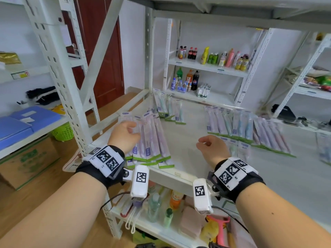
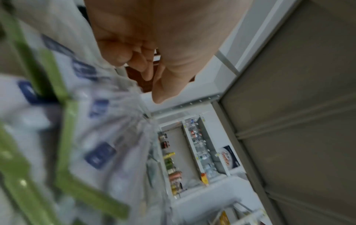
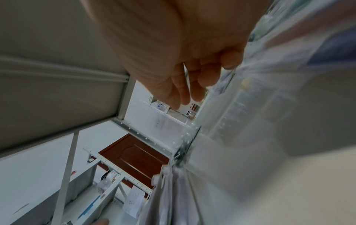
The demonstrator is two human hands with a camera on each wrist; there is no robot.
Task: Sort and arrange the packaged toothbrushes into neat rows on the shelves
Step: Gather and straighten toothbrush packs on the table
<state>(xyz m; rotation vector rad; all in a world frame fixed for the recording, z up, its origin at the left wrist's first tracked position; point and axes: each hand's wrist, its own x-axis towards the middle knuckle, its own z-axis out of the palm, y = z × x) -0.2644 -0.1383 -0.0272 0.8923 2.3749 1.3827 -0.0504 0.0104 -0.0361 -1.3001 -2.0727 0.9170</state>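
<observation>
Left wrist view blurs the toothbrush packs (image 2: pixel 80 121) beyond reading.

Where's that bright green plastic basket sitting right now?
In the head view the green basket sits at the far left, tucked under the shelf with the blue folders, behind a cardboard box and left of the white shelf post.

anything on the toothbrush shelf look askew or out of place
Yes. The toothbrush packs under the left hand form a fanned, overlapping pile at the shelf's front left, green ends uneven. The back packs also lean at differing angles. The right-side row is more even, though overlapped.
</observation>
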